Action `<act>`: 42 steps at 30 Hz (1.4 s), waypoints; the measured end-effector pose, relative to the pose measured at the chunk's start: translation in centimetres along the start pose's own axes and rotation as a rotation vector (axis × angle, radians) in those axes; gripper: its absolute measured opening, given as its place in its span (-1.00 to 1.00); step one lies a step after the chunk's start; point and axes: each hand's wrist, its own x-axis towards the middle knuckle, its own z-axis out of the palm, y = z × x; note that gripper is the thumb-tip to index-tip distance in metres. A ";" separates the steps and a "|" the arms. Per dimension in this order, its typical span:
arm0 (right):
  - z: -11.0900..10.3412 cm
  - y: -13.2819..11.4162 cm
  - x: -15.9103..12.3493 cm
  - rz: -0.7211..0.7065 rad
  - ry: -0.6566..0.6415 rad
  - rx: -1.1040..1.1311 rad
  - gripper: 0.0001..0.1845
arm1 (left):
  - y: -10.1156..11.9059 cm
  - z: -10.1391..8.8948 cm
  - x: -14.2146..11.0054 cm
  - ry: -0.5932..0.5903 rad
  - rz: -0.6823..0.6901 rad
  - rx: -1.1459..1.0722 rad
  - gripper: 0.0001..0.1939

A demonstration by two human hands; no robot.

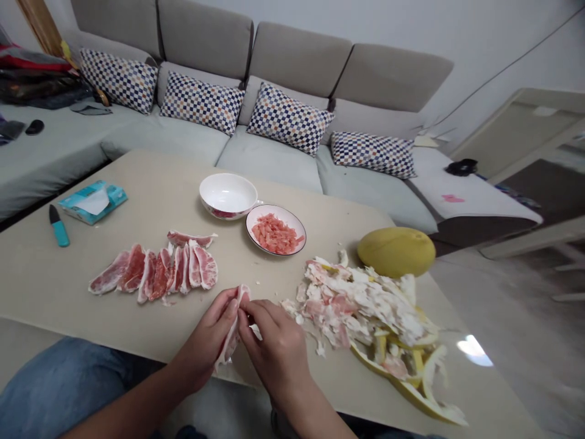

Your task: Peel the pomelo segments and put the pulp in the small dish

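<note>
Near the table's front edge, my left hand [201,347] is closed around a pomelo segment [232,341] that still has pale membrane on it. My right hand [276,341] pinches at the upper end of the same segment; its fingertips are partly hidden. Left of my hands lies a row of several pink pomelo segments [159,271], with one more lying across behind them. To the right is a heap of white pith and membrane scraps [361,299] on yellow rind [411,396]. Beyond my hands, a plate [299,244] bears pink pulp pieces [276,235].
A white bowl [228,192] stands beside the plate. At the right edge sits a whole yellow pomelo [397,251]. A teal-handled knife [59,228] and a tissue pack [94,201] lie at the far left. Behind the table [150,183] is a sofa [274,164] with checked cushions.
</note>
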 end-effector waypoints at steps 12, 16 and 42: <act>-1.1 1.0 1.0 0.452 -0.178 0.462 -0.90 | 0.8 -0.1 -0.2 -0.093 -0.144 0.005 -0.57; -1.7 0.8 0.8 0.384 -0.222 0.489 -0.87 | 1.0 -0.1 -0.1 -0.127 -0.143 -0.061 -0.55; -2.9 3.1 -0.2 0.404 -0.065 0.251 -0.90 | 1.0 0.6 -0.2 -0.229 -0.246 -0.100 -0.84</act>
